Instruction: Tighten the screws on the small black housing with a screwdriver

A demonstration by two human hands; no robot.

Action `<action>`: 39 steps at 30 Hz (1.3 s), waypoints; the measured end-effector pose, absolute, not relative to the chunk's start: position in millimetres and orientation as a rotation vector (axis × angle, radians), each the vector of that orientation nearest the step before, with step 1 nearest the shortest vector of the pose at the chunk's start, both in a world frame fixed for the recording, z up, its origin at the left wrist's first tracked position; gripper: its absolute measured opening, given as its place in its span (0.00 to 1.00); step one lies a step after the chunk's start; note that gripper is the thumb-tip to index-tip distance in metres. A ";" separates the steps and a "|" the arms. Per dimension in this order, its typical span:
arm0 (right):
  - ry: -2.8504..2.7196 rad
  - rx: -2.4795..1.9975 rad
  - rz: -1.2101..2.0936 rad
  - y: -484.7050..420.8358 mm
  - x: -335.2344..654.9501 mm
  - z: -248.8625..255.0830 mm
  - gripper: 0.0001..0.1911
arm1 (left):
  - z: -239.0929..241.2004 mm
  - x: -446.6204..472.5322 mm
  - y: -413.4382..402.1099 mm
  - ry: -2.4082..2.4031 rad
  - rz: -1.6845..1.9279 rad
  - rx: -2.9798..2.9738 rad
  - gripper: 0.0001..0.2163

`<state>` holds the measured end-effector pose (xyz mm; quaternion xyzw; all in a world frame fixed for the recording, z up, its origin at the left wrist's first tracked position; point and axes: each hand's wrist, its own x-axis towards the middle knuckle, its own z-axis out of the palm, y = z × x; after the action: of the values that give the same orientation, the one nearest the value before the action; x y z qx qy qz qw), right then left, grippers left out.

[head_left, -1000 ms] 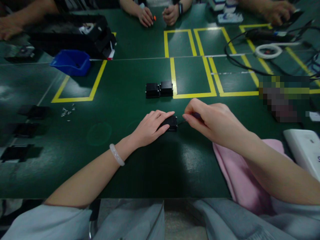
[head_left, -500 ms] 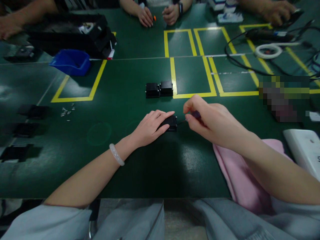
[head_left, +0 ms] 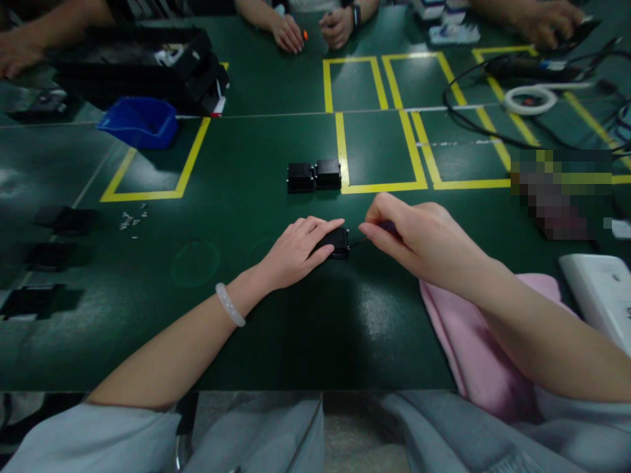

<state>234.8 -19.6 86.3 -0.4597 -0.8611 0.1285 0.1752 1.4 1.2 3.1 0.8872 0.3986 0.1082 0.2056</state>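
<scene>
Two bare hands over a dark green bench, both busy about midway between its left and right ends, a bit in from the near edge. Left hand is draped over a small black rectangular box, forefinger along the far side and thumb on the near side, so it's clasped and lying flat on the bench; the other fingers hide its left part. Right hand is curled up, thumb and forefinger pinching a thin dark-shafted tool with a purplish handle. Shaft points at the box's right end, where small shiny bits stick out; can't tell if the tip is touching.

Straight behind, toward the far edge, a pair of black boxy units sits end to end beside a yellow tape rectangle. Over toward the bench's left edge: a loose scatter of tiny silvery screw-like pieces, with a blue plastic bin beyond them, right by some black stacked trays. Pink folded cloth lies by the near edge under the right forearm, and a white rounded case is at the right edge.
</scene>
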 end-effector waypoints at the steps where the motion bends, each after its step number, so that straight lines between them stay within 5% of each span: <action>1: -2.431 -1.309 0.365 -19.8 234.8 86.5 0.07 | 3.1 1.5 1.3 1.110 0.302 2.473 0.24; 39: -2.429 -1.289 0.359 -20.6 235.2 86.0 0.07 | 2.5 1.6 1.3 1.106 0.311 2.469 0.23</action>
<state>235.2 -20.6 86.0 -0.4570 -0.8610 0.1274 0.1832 1.6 1.3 2.5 0.8869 0.3973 0.1117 0.2075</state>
